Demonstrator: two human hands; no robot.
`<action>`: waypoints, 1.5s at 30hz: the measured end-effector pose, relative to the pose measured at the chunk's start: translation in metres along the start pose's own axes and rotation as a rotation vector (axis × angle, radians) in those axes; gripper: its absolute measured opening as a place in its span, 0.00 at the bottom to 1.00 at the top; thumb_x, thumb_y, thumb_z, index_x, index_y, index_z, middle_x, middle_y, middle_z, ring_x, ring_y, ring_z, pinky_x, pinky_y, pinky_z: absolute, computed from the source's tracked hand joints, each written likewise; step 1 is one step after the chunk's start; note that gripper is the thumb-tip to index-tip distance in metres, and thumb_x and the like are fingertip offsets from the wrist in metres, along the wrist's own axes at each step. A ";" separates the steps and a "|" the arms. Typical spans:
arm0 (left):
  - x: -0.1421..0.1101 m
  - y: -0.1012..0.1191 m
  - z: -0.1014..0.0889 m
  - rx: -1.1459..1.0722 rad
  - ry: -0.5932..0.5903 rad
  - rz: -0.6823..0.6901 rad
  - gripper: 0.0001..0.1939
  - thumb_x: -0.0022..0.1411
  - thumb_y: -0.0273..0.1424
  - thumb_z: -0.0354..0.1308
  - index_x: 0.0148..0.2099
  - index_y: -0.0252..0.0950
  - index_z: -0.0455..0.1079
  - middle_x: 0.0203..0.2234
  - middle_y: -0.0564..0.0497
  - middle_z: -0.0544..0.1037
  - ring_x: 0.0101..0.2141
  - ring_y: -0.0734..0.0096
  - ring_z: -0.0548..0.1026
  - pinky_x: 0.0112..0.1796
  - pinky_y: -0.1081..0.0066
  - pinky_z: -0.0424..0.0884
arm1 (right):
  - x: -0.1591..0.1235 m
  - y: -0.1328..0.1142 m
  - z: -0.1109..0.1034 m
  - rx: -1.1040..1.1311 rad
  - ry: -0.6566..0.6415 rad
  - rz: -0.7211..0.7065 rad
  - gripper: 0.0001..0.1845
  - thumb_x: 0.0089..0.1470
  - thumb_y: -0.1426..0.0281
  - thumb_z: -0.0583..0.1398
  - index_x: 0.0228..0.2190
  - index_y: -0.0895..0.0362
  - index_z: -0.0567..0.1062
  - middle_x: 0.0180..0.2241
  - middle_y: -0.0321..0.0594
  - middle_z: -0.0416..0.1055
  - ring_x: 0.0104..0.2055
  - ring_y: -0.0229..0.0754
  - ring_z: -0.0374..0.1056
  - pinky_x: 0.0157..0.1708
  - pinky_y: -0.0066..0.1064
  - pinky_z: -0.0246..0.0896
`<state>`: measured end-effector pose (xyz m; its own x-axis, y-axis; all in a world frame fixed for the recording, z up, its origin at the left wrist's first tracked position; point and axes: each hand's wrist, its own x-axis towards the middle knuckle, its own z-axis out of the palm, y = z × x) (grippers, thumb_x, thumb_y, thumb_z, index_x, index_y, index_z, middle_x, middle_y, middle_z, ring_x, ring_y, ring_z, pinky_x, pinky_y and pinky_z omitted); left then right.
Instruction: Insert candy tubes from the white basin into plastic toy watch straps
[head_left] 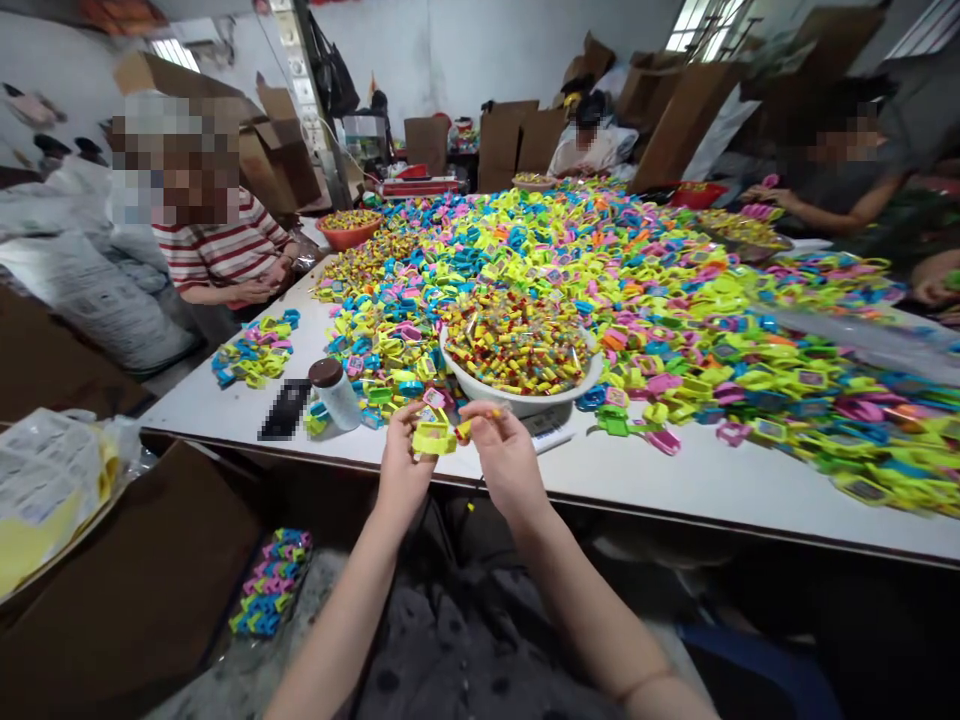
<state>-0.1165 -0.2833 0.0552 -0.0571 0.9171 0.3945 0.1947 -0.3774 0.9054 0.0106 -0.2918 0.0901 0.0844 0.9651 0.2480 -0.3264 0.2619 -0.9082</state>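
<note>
My left hand (401,455) is closed round a small yellow plastic toy watch (433,437), held just above the near edge of the white table (675,480). My right hand (504,450) pinches a small yellow piece (465,429) at the right end of that toy, touching it. Directly behind my hands stands a white bowl (525,395) heaped with small red and yellow wrapped pieces. A huge pile of yellow, blue, pink and green plastic toy watches (600,260) covers most of the table.
A white bottle with a brown cap (334,392) and a black phone (285,408) lie left of my hands. A bag of finished toys (271,582) sits by my lap. Other people sit at the left (217,250), far end and right. An orange bowl (349,230) stands far left.
</note>
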 end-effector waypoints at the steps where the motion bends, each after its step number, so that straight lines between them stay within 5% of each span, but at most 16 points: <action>1: 0.001 0.003 -0.001 0.073 -0.026 0.024 0.15 0.55 0.27 0.52 0.46 0.37 0.61 0.36 0.48 0.68 0.37 0.71 0.68 0.37 0.73 0.65 | -0.001 0.002 0.000 0.058 0.007 0.048 0.14 0.46 0.59 0.62 0.31 0.56 0.73 0.28 0.35 0.66 0.29 0.33 0.60 0.32 0.27 0.59; 3: 0.002 0.010 -0.004 0.222 -0.082 0.097 0.08 0.58 0.28 0.50 0.41 0.37 0.66 0.35 0.48 0.68 0.39 0.70 0.67 0.40 0.70 0.64 | -0.002 0.006 0.000 0.127 0.012 0.097 0.14 0.43 0.61 0.64 0.31 0.56 0.72 0.28 0.34 0.66 0.28 0.32 0.60 0.31 0.26 0.59; 8: 0.002 0.022 -0.012 0.259 -0.278 0.121 0.12 0.54 0.22 0.49 0.41 0.37 0.67 0.39 0.48 0.68 0.43 0.69 0.67 0.44 0.70 0.64 | -0.005 0.009 -0.003 0.169 -0.055 0.203 0.14 0.41 0.64 0.66 0.30 0.57 0.71 0.27 0.34 0.66 0.27 0.31 0.60 0.30 0.25 0.59; 14: -0.003 0.029 -0.013 0.084 -0.183 -0.153 0.24 0.47 0.18 0.49 0.48 0.38 0.63 0.32 0.52 0.72 0.32 0.75 0.71 0.30 0.79 0.66 | -0.011 0.015 -0.003 0.265 -0.114 0.328 0.15 0.41 0.63 0.66 0.30 0.57 0.71 0.26 0.33 0.66 0.27 0.31 0.61 0.29 0.23 0.58; 33: -0.012 0.036 -0.014 -0.042 -0.239 -0.377 0.20 0.49 0.21 0.46 0.46 0.37 0.62 0.18 0.58 0.60 0.19 0.81 0.59 0.21 0.82 0.55 | -0.018 0.018 -0.001 0.378 -0.148 0.438 0.15 0.38 0.63 0.67 0.26 0.57 0.69 0.27 0.33 0.65 0.28 0.31 0.62 0.31 0.25 0.60; 37: -0.018 0.046 -0.018 -0.025 -0.292 -0.284 0.23 0.51 0.23 0.48 0.51 0.38 0.58 0.21 0.57 0.63 0.23 0.79 0.63 0.25 0.80 0.60 | -0.021 0.018 -0.002 0.373 -0.132 0.443 0.14 0.39 0.64 0.66 0.27 0.57 0.69 0.27 0.32 0.65 0.29 0.31 0.62 0.31 0.25 0.60; 45: -0.026 0.051 -0.028 0.240 -0.225 -0.013 0.27 0.50 0.28 0.58 0.53 0.41 0.57 0.31 0.53 0.67 0.28 0.77 0.67 0.30 0.78 0.64 | -0.035 0.006 0.004 0.132 -0.147 0.125 0.08 0.48 0.69 0.61 0.30 0.55 0.65 0.30 0.34 0.65 0.34 0.34 0.63 0.39 0.29 0.60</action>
<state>-0.1325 -0.3305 0.0958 0.1515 0.9371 0.3144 0.4223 -0.3489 0.8366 0.0021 -0.3235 0.0771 -0.0997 0.9764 0.1916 -0.4467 0.1282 -0.8855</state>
